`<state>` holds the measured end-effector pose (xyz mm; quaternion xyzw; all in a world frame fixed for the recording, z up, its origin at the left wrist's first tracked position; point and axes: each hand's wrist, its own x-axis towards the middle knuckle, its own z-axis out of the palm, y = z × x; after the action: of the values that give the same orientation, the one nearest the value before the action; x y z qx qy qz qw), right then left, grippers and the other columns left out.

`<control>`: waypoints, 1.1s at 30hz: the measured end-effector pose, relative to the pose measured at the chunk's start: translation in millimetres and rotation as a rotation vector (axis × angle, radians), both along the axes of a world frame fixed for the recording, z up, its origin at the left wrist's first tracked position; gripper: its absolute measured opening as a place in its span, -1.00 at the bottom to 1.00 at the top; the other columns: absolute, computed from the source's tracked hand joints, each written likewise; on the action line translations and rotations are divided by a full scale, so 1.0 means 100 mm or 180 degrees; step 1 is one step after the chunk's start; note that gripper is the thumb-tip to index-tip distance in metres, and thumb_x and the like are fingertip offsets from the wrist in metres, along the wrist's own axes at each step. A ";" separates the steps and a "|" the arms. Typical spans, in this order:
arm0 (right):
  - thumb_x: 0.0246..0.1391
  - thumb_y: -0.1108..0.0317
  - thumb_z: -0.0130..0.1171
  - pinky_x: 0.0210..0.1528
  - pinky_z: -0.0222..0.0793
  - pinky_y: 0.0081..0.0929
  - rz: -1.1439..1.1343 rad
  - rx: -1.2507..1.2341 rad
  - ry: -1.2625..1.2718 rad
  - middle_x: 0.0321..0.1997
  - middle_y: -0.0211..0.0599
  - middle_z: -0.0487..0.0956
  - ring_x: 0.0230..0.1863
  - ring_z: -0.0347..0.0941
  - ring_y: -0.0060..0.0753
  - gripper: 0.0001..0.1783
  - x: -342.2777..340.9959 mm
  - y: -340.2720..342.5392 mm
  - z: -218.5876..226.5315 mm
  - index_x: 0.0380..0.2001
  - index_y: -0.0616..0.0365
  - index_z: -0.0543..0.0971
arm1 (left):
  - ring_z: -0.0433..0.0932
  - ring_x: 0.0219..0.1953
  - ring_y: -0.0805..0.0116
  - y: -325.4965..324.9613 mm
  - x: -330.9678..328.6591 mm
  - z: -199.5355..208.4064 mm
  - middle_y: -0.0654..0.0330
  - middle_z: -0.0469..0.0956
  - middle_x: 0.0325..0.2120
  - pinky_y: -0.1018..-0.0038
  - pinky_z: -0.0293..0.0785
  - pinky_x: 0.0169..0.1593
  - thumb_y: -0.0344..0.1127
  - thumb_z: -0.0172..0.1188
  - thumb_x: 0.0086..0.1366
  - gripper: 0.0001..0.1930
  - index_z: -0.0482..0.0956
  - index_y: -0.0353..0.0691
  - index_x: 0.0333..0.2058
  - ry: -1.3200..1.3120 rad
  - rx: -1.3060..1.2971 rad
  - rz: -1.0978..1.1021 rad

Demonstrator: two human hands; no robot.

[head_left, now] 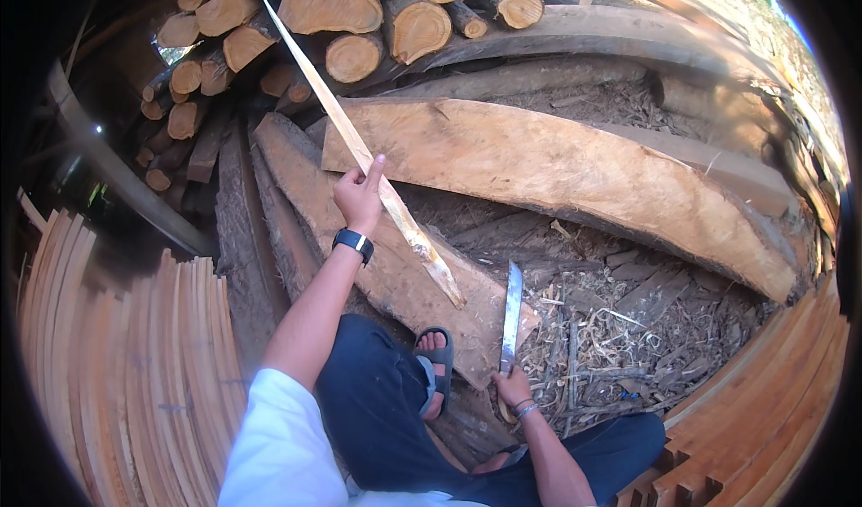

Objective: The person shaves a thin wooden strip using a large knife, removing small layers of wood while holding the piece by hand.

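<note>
My left hand (359,200) is closed around a long, pale strip of wood (337,116), partway along it. The strip slants from the log pile down to a flat plank, tapering to a thin point at its far end. Its lower end is rough and rests on or just above the plank (386,278); I cannot tell which. In my right hand (513,387) is a machete (512,314), gripped by its handle. The blade points away from me, over the plank's near right end and apart from the strip.
Cut logs (417,29) are stacked at the far side. A broad slab with bark edges (557,161) lies across the middle. Wood shavings (584,345) cover the ground at right. Stacked boards stand at left (135,354) and right (763,399). My sandalled foot (435,363) is beside the plank.
</note>
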<state>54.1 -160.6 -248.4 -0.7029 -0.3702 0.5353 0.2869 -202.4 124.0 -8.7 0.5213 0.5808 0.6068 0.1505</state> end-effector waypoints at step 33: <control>-0.14 -0.07 0.30 -0.16 0.39 -0.20 0.0245 0.0329 -0.0884 -0.30 0.20 0.55 -0.20 0.52 0.09 -0.33 0.07 -0.02 -0.41 -0.26 0.41 0.45 | 0.42 -0.65 0.47 -0.03 0.08 -0.04 0.26 0.46 -0.60 0.53 0.34 -0.59 0.13 0.23 0.15 -0.56 0.49 -0.20 -0.49 -0.2109 -0.1544 -0.1026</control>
<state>60.8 -162.9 -289.8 -0.7397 -0.4601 0.4238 0.2480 -193.9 121.3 -12.8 0.3321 0.5381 0.5560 0.5394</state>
